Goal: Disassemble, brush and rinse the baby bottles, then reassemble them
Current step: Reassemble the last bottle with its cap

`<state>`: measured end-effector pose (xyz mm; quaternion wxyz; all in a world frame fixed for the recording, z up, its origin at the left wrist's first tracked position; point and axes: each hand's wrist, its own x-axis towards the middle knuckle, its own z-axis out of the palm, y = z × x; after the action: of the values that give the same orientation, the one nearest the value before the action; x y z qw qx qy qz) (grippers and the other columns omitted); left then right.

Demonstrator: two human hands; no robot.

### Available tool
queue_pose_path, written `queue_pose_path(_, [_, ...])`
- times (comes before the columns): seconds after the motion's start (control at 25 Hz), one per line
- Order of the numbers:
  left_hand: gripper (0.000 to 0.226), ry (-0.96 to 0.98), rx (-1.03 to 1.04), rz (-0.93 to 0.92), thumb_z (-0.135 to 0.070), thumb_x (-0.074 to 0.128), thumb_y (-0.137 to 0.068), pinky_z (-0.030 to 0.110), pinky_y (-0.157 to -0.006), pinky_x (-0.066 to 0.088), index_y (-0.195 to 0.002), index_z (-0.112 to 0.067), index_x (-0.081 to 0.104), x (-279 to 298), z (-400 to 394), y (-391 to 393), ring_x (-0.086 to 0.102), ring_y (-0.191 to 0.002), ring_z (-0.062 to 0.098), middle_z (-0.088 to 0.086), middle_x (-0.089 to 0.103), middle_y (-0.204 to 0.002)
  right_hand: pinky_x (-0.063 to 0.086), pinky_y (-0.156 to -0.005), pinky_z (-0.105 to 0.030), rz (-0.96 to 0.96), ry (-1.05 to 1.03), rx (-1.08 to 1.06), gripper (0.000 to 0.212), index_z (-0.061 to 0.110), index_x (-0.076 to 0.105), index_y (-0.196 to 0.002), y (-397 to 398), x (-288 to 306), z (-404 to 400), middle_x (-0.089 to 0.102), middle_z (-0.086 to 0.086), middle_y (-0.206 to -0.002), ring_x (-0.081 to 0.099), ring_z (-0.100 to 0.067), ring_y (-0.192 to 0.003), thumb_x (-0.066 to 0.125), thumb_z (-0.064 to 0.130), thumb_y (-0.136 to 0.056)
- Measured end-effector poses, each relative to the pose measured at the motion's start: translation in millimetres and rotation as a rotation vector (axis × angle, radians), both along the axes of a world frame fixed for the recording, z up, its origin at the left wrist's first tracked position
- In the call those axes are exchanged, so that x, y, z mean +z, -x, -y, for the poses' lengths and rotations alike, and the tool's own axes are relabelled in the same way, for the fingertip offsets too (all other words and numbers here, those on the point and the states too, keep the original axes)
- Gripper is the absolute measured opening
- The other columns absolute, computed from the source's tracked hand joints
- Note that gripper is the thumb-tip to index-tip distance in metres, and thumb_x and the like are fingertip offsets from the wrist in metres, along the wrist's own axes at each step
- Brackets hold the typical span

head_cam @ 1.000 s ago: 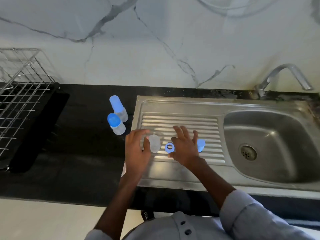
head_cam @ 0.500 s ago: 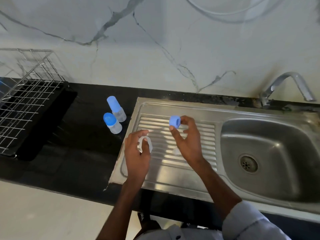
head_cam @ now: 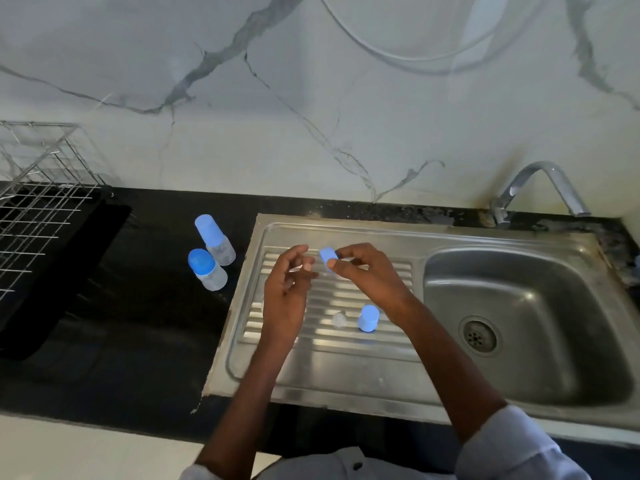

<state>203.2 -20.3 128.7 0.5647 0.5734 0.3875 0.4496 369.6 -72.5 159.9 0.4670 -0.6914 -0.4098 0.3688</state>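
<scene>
My right hand (head_cam: 370, 275) pinches a blue screw ring (head_cam: 327, 258) above the ribbed drainboard (head_cam: 346, 368). My left hand (head_cam: 285, 289) is raised beside it, fingers curled, fingertips almost touching the ring. They seem to pinch a small clear nipple (head_cam: 307, 268) that is hard to make out. Below my hands a blue cap (head_cam: 368, 318) stands on the drainboard, with a small clear bottle part (head_cam: 339, 320) just left of it. Two assembled bottles with blue caps (head_cam: 214, 241) (head_cam: 207, 270) stand on the black counter, left of the drainboard.
The steel sink basin (head_cam: 519, 306) with its drain lies to the right, and the tap (head_cam: 540, 188) rises behind it. A wire dish rack (head_cam: 38, 216) on a black tray fills the counter's far left. A marble wall runs along the back.
Both hands rose and came together over the drainboard. The ring in my right hand now sits by my left fingertips. The blue cap and clear part are uncovered below them.
</scene>
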Motion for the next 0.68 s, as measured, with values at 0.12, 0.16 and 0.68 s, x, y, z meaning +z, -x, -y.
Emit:
queue_pose_path(0.12, [0.031,0.070,-0.188,-0.034,-0.043,0.057,-0.104,0.034,-0.078,0.056,-0.126,-0.027,0.071,8.1,-20.1,4.8,0.069,-0.097,0.025,0.001,0.075,-0.116,0.045,-0.077,-0.030,-0.321,0.110,0.146,0.029,0.034,0.080,-0.092,-2.9,10.4,-4.9,0.071,0.014,-0.097,0.064,-0.006,-0.090,0.070,0.058,-0.077])
queue_pose_path(0.16, [0.034,0.100,-0.226,-0.042,-0.048,0.057,-0.102,0.033,-0.074,0.052,-0.122,-0.026,0.074,7.9,-24.9,6.2,0.065,-0.090,0.023,0.001,0.075,-0.109,0.046,-0.076,-0.032,-0.414,0.115,0.155,0.029,0.030,0.080,-0.090,-2.5,10.7,-6.4,0.071,0.008,-0.097,0.062,-0.011,-0.090,0.069,0.055,-0.078])
queue_pose_path(0.68, [0.014,0.422,-0.169,0.321,-0.008,0.063,-0.100,0.051,-0.103,0.046,-0.112,-0.004,0.058,11.4,-55.9,18.1,0.062,-0.123,0.047,0.028,0.065,-0.131,0.048,-0.088,-0.037,0.688,0.427,0.039,0.027,0.024,0.072,-0.108,32.0,-44.9,-15.4,0.072,0.000,-0.108,0.062,-0.021,-0.106,0.067,0.046,-0.093])
